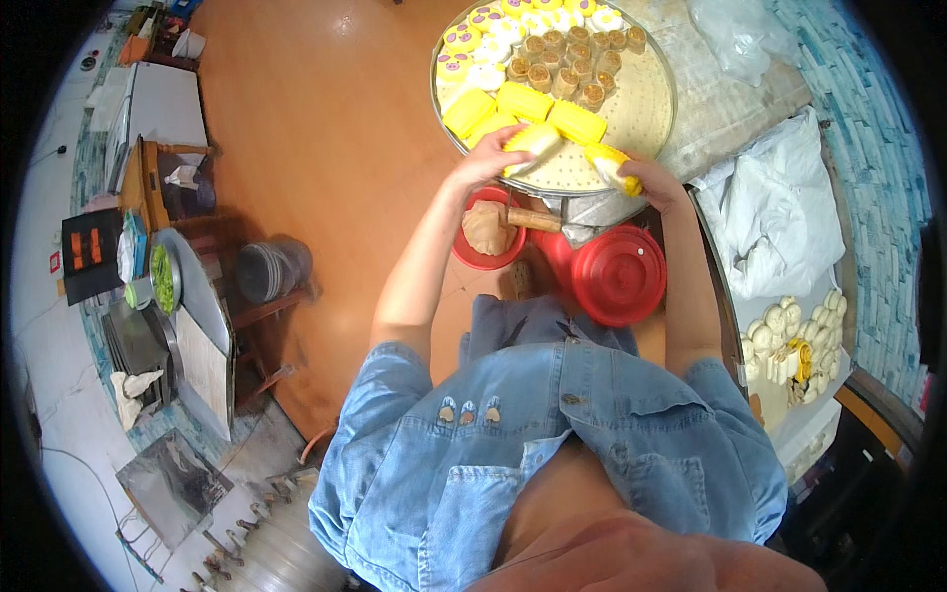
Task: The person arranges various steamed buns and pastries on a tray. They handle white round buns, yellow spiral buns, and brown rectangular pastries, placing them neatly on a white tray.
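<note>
My left hand [490, 159] grips a yellow-and-white corn-shaped bun [538, 142] over the near left part of a round perforated steamer tray [642, 111]. Further right, my right hand [657, 181] holds a second corn-shaped bun [608, 161], tilted, by the tray's near right edge. Several yellow ribbed corn-shaped buns [524, 102] lie just beyond my left hand. Behind them are brown cup-shaped pieces [566, 81] with a crumbly filling. White animal-shaped buns [494, 50] and yellow pig-faced buns [462, 38] line the tray's far left.
Below the tray stand a red basin [479, 259] holding dough and a lidded red bucket [620, 275]. A wooden handle [534, 219] juts out under the tray rim. At right, white plastic sheeting [773, 214] and several pale buns [795, 325] rest on a worktop.
</note>
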`<state>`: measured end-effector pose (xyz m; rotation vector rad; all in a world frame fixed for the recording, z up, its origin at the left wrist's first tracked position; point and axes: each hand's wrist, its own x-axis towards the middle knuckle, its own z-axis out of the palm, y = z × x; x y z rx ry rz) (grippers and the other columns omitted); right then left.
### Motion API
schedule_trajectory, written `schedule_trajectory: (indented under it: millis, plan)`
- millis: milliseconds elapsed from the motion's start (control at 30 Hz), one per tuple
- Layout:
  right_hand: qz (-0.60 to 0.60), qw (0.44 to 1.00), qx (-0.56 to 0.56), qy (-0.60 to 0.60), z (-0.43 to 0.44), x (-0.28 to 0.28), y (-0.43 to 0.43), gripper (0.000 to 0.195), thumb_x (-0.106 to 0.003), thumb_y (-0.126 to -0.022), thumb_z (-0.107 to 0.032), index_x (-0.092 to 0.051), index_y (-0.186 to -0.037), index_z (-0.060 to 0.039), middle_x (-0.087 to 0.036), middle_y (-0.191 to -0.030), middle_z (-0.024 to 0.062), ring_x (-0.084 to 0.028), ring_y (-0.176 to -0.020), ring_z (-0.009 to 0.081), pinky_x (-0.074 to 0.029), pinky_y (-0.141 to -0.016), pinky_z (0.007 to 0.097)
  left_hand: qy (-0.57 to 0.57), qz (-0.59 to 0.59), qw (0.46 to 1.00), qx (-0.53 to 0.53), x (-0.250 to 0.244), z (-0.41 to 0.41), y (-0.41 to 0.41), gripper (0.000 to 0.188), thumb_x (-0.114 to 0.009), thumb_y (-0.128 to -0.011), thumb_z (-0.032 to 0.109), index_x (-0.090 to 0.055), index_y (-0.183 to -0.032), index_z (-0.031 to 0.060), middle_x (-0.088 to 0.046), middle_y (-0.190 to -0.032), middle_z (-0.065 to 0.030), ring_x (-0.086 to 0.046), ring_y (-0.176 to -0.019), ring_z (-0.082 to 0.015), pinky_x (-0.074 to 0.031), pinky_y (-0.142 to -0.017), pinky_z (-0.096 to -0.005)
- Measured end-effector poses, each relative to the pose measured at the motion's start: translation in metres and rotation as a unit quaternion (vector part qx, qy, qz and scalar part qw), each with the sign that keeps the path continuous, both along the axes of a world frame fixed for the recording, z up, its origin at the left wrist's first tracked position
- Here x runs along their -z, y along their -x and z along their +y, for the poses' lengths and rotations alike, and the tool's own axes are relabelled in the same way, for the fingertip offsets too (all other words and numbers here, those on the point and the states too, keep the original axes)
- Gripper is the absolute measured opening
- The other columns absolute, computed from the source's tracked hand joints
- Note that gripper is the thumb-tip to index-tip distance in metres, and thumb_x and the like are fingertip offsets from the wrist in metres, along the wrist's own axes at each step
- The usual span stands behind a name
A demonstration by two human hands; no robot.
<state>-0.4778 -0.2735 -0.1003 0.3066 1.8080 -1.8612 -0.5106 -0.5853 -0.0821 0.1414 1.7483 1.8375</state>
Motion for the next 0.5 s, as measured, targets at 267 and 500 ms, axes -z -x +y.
schedule_trajectory:
  millis: [267,500]
  plan:
    - [0.369,0.794,-0.074,-0.477,-0.065,0.006,0.042,0.073,-0.076,-0.064,-0.018,-0.045,-0.13,-0.0064,-0.053,-0.119,0.0172,-0.048,-0.113,0.0336,-0.04,-0.098,0.0379,0.481,0.397,0.781,0.036,0.007,-0.007,0.019,0.069,-0.075,-0.063,0.031,-0.049,-0.122,0.0043,-0.054,-0.112,-0.0215,-0.047,-0.111,-0.0374,-0.043,-0.092,-0.0445]
    - [0.388,0.831,0.005,-0.4,-0.092,0.053,0.072,0.024,-0.055,-0.083,-0.024,-0.062,-0.104,-0.0136,-0.063,-0.094,0.012,-0.059,-0.092,0.0291,-0.048,-0.078,0.0394,0.534,0.399,0.745,0.008,0.021,0.007,0.017,0.063,-0.071,-0.071,0.035,-0.048,-0.121,0.0053,-0.061,-0.109,-0.0168,-0.059,-0.098,-0.0362,-0.048,-0.084,-0.0417]
